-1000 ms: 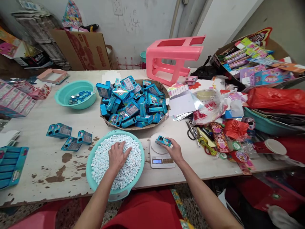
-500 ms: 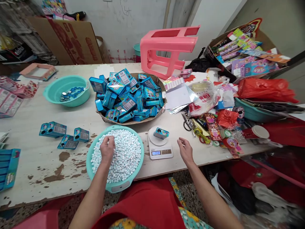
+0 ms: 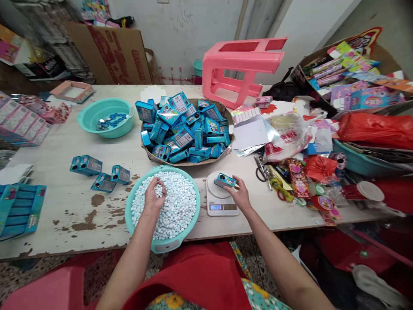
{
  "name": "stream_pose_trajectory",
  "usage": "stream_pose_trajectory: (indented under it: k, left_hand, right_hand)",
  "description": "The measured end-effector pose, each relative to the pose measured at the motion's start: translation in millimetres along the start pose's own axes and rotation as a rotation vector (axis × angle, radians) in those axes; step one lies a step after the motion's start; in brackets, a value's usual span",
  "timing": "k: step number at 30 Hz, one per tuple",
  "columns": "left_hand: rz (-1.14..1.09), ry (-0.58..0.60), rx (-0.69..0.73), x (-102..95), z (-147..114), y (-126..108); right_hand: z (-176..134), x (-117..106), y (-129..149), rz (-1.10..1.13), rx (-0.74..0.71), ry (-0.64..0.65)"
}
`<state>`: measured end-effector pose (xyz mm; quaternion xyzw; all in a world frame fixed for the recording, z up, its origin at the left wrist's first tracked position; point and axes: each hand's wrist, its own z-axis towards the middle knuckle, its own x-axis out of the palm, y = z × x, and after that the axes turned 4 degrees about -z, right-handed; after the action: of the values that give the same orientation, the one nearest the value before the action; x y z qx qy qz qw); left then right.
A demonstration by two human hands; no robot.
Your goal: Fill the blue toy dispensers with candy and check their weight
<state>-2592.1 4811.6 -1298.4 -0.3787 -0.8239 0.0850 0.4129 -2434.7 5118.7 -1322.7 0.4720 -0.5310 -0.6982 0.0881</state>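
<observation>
My left hand (image 3: 154, 198) is over a turquoise basin (image 3: 130, 217) full of small white and pale-blue candies (image 3: 177, 206). Its fingers curl around a few of these candies. On the right, my right hand (image 3: 239, 193) grips the right end of a small blue box (image 3: 225, 180) with a dark round hole in its end. That box is at the round plate of a white kitchen scale (image 3: 213, 196) with a lit display; whether it still rests on the plate I cannot tell.
Behind the basin stands a cardboard tray (image 3: 193, 162) heaped with blue boxes. Several more boxes (image 3: 103, 182) lie to the left, below a second basin (image 3: 84, 122) of round blue and silver pieces. Scissors (image 3: 260, 170), wrappers and a pink stool (image 3: 213, 64) occupy the right and back.
My right hand has moved left from beside the scale and taken hold of the box. My left hand has turned, showing candies in its fingers. The view has shifted slightly left.
</observation>
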Motion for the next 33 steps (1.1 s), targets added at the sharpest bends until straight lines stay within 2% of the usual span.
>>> stream_pose_trajectory:
  k: [4,8,10,13,16,19,26,29,31,33]
  left_hand:
    - [-0.025,0.012,-0.070,9.8,-8,-2]
    - [-0.040,0.128,-0.042,40.5,-39,-5]
    - [-0.027,0.186,0.021,59.0,-56,-3]
    - [0.038,0.226,0.232,77.8,-74,4]
    - [0.107,0.198,0.420,81.9,-77,10]
    - [0.101,0.146,0.482,79.4,-75,12]
    - [0.053,0.131,0.442,86.9,-74,12]
    - [0.088,0.129,0.408,80.0,-67,10]
    - [0.255,0.094,0.430,64.5,-60,8]
    - [0.641,0.049,0.456,44.2,-50,6]
  right_hand:
    - [1,10,40,0.056,-0.061,0.044]
    - [-23,19,106,0.005,-0.341,0.167]
    - [-39,27,134,-0.055,-0.455,0.263]
    - [-56,43,158,-0.113,-0.530,0.343]
    - [-63,54,163,-0.144,-0.542,0.357]
    - [-64,58,162,-0.142,-0.532,0.363]
    - [-57,58,159,-0.090,-0.478,0.372]
    - [-52,52,152,-0.003,-0.410,0.394]
    - [-48,42,142,0.075,-0.326,0.401]
    - [-42,27,125,0.125,-0.226,0.371]
